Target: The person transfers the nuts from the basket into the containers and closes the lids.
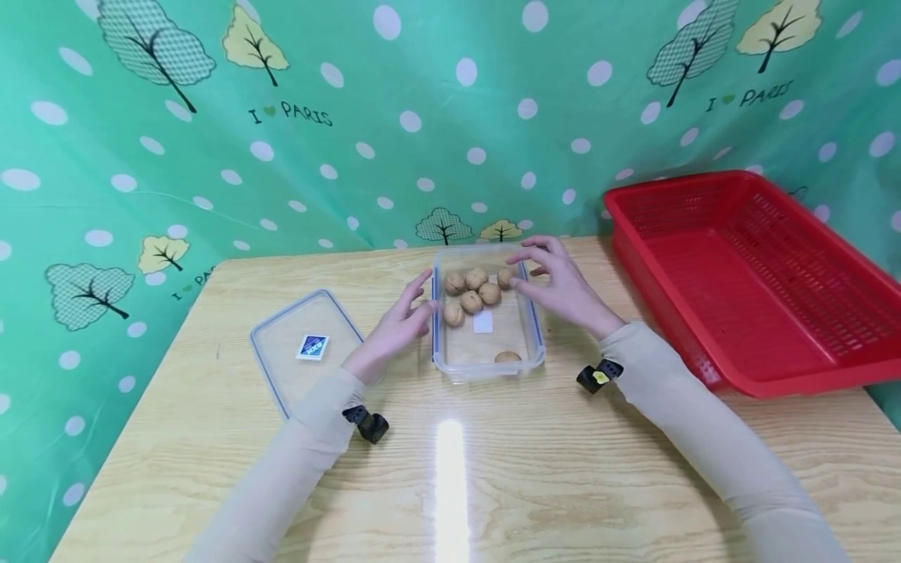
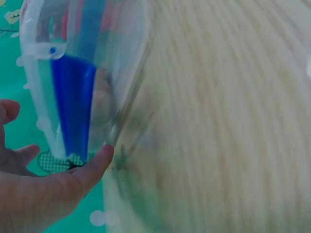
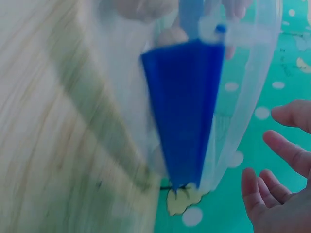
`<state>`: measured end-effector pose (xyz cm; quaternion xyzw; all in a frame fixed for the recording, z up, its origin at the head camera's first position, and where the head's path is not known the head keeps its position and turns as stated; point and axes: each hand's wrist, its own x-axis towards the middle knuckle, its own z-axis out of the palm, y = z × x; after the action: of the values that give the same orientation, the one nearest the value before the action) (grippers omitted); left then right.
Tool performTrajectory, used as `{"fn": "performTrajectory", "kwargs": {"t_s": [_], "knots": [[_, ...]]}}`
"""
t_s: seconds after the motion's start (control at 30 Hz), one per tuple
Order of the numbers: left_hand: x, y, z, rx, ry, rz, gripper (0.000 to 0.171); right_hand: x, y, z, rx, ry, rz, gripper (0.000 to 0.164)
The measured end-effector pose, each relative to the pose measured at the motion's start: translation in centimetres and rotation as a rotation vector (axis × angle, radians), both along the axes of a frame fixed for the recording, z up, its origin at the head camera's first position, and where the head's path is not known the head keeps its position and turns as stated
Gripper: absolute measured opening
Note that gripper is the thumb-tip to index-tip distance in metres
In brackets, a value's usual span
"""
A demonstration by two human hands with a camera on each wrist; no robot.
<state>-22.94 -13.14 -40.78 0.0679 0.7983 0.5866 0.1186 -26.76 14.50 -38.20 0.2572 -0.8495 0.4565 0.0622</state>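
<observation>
A clear plastic food box with blue side strips stands on the wooden table. Several walnuts lie inside it, mostly toward the far end, around a small white packet. A lone walnut sits near the front wall. My left hand is at the box's left side, fingers extended; in the left wrist view one fingertip is right at its lower edge. My right hand hovers by the far right rim with fingers spread; the right wrist view shows nothing between them.
A clear lid with a blue rim lies left of the box, partly under my left forearm, with a blue-and-white packet on it. At right stands a large red plastic basket. Green patterned cloth hangs behind the table.
</observation>
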Motion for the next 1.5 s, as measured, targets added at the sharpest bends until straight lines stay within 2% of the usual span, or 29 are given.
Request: {"fn": "performTrajectory", "kwargs": {"t_s": [0.2,0.47,0.6,0.8,1.13,1.33,1.5], "knots": [[0.4,-1.9,0.7,-0.029,0.019,0.014,0.056,1.0,-1.8,0.5,-0.038,0.003,0.074,0.028],[1.8,-5.6,0.0,-0.035,0.019,0.053,0.053,1.5,-5.0,0.7,-0.040,-0.021,0.169,0.030],[2.4,-7.3,-0.2,-0.010,0.044,0.052,0.053,2.0,-6.6,0.9,-0.012,-0.001,0.198,0.032],[3.4,-9.9,0.5,-0.002,0.055,0.052,0.054,3.0,-8.7,0.8,0.056,-0.022,0.225,0.035],[5.5,-14.7,1.7,-0.036,0.077,0.140,0.062,3.9,-12.1,1.9,0.159,-0.044,0.266,0.038],[6.7,-17.9,1.5,-0.071,0.072,0.217,0.061,3.9,-13.7,2.0,0.180,-0.108,0.332,0.040],[7.9,-21.0,1.0,-0.023,0.032,0.269,0.063,3.5,-14.7,1.7,0.191,-0.157,0.363,0.041]]}}
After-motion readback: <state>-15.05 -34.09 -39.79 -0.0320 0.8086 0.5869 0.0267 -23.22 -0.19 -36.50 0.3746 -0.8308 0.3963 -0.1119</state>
